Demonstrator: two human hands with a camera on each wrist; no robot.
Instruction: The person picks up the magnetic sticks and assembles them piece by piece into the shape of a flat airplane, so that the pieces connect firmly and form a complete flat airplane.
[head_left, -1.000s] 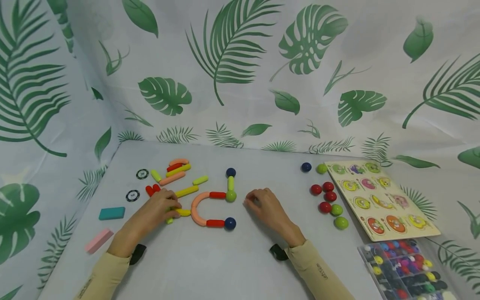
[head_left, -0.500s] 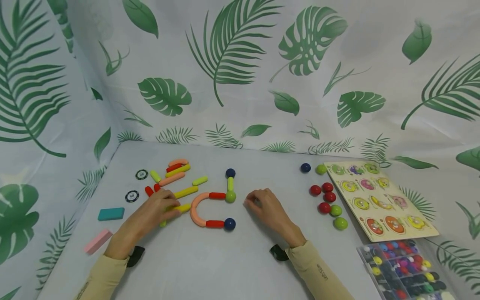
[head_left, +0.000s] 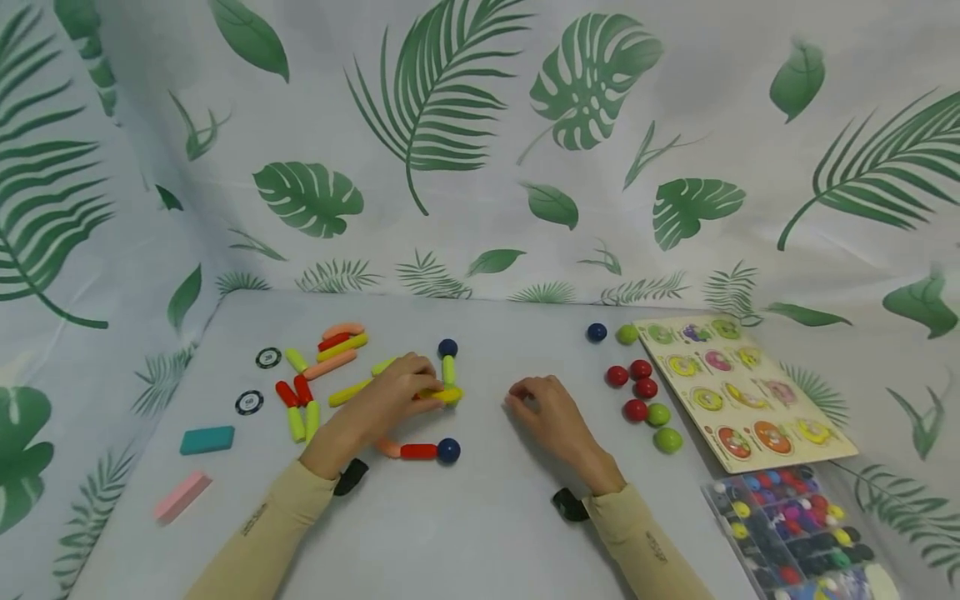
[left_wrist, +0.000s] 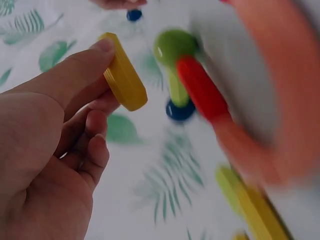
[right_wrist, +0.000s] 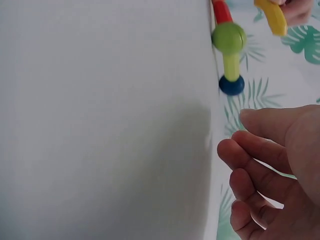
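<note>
My left hand (head_left: 390, 396) pinches a yellow toy stick (left_wrist: 125, 75) between thumb and fingers, over the joined figure. The hand and stick cover part of that figure in the head view. Still visible there are a dark blue ball (head_left: 447, 348), a lime stick (head_left: 448, 368), a red stick (head_left: 417, 451) and a second blue ball (head_left: 448, 451). In the left wrist view, a green ball (left_wrist: 172, 46) joins another red stick (left_wrist: 202, 90) and a curved orange piece (left_wrist: 245, 150). My right hand (head_left: 553, 421) rests to the figure's right, fingers loosely curled, holding nothing.
Loose sticks (head_left: 330, 364) lie on the left, with two round tokens (head_left: 250, 402), a teal block (head_left: 207, 440) and a pink block (head_left: 183, 497). Red, green and blue balls (head_left: 636, 409) sit on the right, beside a fruit picture board (head_left: 738, 392) and a bead box (head_left: 795, 525).
My left hand has lifted the yellow stick from the loose pieces and carried it right, over the figure. Lime and red sticks it covered now show. The right hand keeps its pose.
</note>
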